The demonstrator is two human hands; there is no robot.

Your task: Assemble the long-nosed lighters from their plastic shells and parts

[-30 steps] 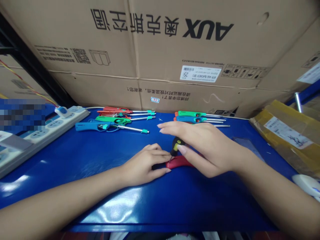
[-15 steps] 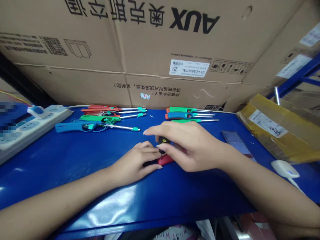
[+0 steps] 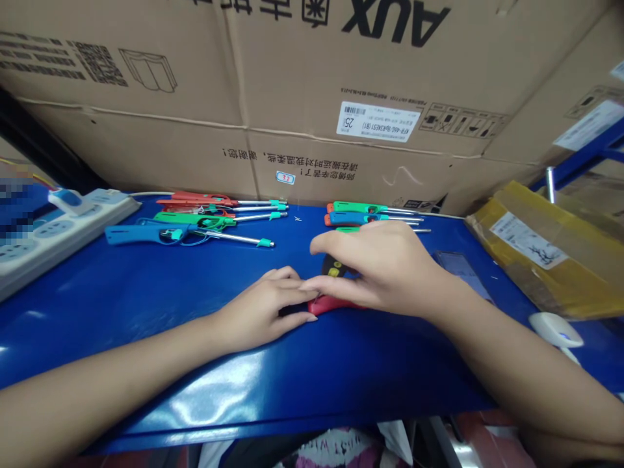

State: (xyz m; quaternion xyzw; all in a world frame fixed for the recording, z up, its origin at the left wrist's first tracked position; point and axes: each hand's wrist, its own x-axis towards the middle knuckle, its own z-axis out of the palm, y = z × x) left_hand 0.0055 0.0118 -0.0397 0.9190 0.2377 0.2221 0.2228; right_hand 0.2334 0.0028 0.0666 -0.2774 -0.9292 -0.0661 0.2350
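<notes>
My left hand (image 3: 266, 311) lies on the blue table top (image 3: 146, 312), fingers curled over the end of a red lighter (image 3: 327, 303) and pressing it down. My right hand (image 3: 377, 266) is closed round a small black screwdriver handle with a yellow mark (image 3: 332, 268), held upright over the red lighter. The tool's tip is hidden between my fingers. Most of the lighter is covered by my hands.
Several long-nosed lighters, red, green and blue (image 3: 195, 224), lie at the back left, and a second group (image 3: 363, 216) behind my right hand. A big cardboard box (image 3: 302, 97) walls the back. White power strip (image 3: 53, 231) left, phone (image 3: 461, 270), yellow parcel (image 3: 541, 253) and white scanner (image 3: 556, 328) right.
My right hand has curled from outstretched fingers into a closed grip on the screwdriver handle. The left hand has stayed on the red lighter. The view has shifted a little.
</notes>
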